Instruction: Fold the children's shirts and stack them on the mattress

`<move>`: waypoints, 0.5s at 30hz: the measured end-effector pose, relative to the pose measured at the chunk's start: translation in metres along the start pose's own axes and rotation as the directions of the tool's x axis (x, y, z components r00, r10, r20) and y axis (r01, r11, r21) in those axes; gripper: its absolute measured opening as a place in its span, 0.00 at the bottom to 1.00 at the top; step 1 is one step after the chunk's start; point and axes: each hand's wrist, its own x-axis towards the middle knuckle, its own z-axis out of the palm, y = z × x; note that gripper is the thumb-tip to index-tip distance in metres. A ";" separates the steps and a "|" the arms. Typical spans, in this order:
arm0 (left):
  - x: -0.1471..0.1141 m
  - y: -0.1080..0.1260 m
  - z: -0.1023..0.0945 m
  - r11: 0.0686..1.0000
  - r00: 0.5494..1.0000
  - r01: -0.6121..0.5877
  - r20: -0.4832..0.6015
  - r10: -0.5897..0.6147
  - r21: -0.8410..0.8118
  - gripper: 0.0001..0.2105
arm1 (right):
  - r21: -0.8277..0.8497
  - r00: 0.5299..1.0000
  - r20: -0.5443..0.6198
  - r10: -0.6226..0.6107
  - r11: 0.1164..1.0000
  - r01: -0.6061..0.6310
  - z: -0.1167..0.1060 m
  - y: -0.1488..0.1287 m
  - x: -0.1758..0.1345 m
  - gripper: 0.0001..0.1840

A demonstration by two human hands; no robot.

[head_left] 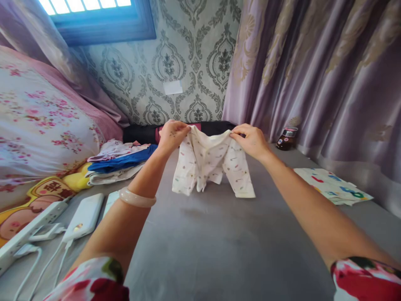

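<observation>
A small white baby shirt (210, 156) with a scattered small print hangs stretched between my two hands over the grey bed sheet (200, 251). My left hand (174, 134) pinches its upper left corner between thumb and fingers. At the upper right corner, my right hand (250, 140) pinches the cloth in the same way. The top edge sags between the two grips, and two sleeve-like parts hang down at the sides. A pale bangle (137, 198) circles my left forearm.
Folded clothes (120, 161) are stacked at left, near a yellow cartoon cushion (34, 200). A power strip (34, 230) and white power bank (84, 217) with cables lie front left. At right are a folded printed cloth (332, 186) and a brown jar (286, 139).
</observation>
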 end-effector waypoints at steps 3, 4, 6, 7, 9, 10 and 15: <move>0.003 -0.005 0.004 0.993 0.999 0.027 -0.040 -0.032 -0.117 0.13 | 0.026 0.995 -0.077 0.067 0.998 -0.065 0.002 0.000 -0.001 0.12; 0.004 -0.006 0.005 0.989 0.999 0.030 -0.035 -0.036 -0.148 0.13 | 0.037 0.992 -0.089 0.091 0.995 -0.088 0.003 0.000 -0.001 0.12; 0.005 -0.006 0.008 0.978 0.999 0.041 -0.012 -0.044 -0.205 0.12 | 0.055 0.989 -0.070 0.128 0.991 -0.124 0.005 -0.002 -0.001 0.12; 0.004 -0.006 0.009 0.973 0.999 0.045 -0.005 -0.048 -0.227 0.11 | 0.059 0.988 -0.061 0.144 0.988 -0.140 0.006 -0.003 -0.001 0.12; 0.004 -0.007 0.012 0.965 0.999 0.051 0.006 -0.051 -0.259 0.10 | 0.070 0.983 -0.065 0.172 0.983 -0.168 0.009 -0.004 -0.002 0.13; 0.003 -0.007 0.013 0.962 0.998 0.055 0.011 -0.054 -0.269 0.10 | 0.082 0.981 -0.070 0.180 0.981 -0.174 0.011 -0.004 -0.002 0.13; -0.001 -0.006 0.018 0.952 0.995 0.081 -0.027 -0.093 -0.297 0.09 | 0.165 0.980 -0.079 0.185 0.972 -0.170 0.018 0.001 -0.002 0.15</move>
